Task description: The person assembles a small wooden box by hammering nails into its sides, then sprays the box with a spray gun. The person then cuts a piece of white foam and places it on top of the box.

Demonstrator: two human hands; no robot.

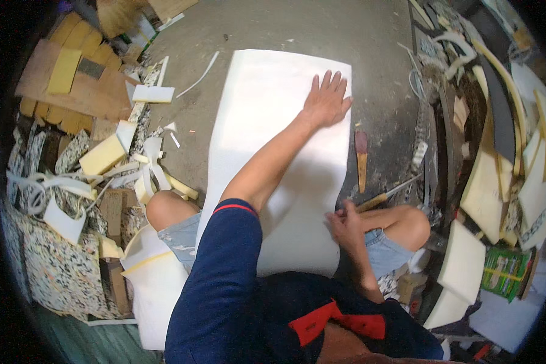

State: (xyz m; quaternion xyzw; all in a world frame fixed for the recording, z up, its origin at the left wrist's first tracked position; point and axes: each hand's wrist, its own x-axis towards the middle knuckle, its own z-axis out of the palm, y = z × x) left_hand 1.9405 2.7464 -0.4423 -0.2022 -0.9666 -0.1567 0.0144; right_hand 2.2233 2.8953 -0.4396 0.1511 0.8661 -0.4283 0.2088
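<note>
A long white sheet (279, 79), foam by its look, stretches from my lap out over the floor. My left hand (329, 102) lies flat on its far right part, fingers spread, my forearm crossing above the sheet. Close to my body, my right hand (347, 227) is at the sheet's right edge. Its fingers are loosely bent and apart, a little blurred, and I see nothing held in them. Just beyond that hand rests a tool with a wooden handle (373, 201). Farther out lies a tapered tool (361, 161), dark red at one end and yellowish at the other.
Foam offcuts (106, 155) and speckled foam blocks (57, 261) are heaped on my left, near a wooden board (42, 76). Along my right stand curved foam pieces (488, 188) and a green packet (505, 273). A thin white strip (198, 74) lies on the concrete floor (182, 45).
</note>
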